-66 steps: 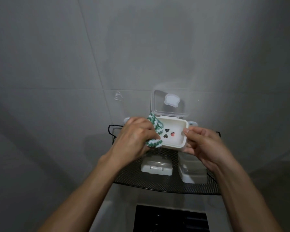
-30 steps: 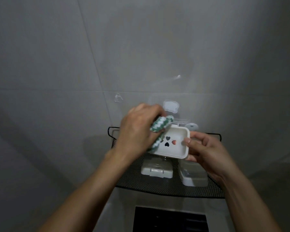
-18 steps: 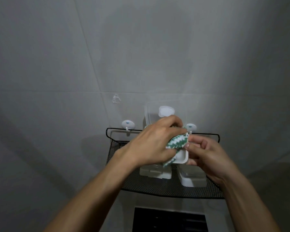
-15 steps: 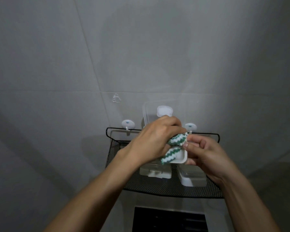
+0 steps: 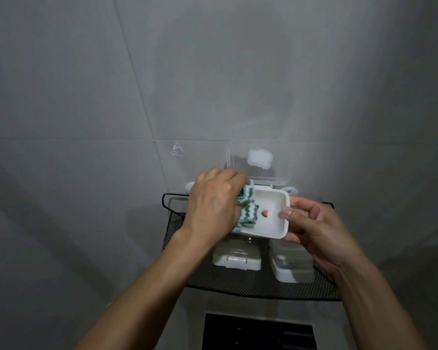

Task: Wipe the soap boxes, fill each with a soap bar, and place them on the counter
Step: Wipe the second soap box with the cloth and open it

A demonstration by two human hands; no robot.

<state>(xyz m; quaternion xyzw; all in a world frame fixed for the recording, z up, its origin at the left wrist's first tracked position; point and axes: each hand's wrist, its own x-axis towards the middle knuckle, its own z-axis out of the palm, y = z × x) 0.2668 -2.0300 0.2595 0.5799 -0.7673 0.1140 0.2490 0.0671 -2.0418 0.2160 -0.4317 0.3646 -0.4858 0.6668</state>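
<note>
Three soap boxes showed in all. One, a white rectangular plastic soap box (image 5: 272,214) with a clear hinged lid (image 5: 259,162) standing open at its far side, was held up between the two hands, above the shelf. The other two were shut: a white plastic box with a front latch (image 5: 236,257) lay below the left wrist, and a white box with a clear lid (image 5: 292,266) lay below the right hand, partly hidden by it. Both rested on a single black wire-mesh shelf (image 5: 240,284) fixed to the grey tiled wall (image 5: 86,97).

The left hand (image 5: 214,205) was curled round one green-and-white striped cloth (image 5: 248,210), pressing it into the left half of the open tray. The right hand (image 5: 314,228) gripped the tray's right end, its thumb over the rim and its fingers underneath. One small pink heart-shaped hole (image 5: 265,212) showed in the tray floor, just right of the cloth; the cloth may have hidden others.

Two round white wall hooks (image 5: 290,190) sat behind the hands, the left one mostly hidden. The shelf's raised black rim ran behind both hands and down its left side. The two shut boxes lay apart, bare mesh between them and in front of them up to the shelf's near edge. A dark panel (image 5: 258,332) lay below the shelf, between the forearms.
</note>
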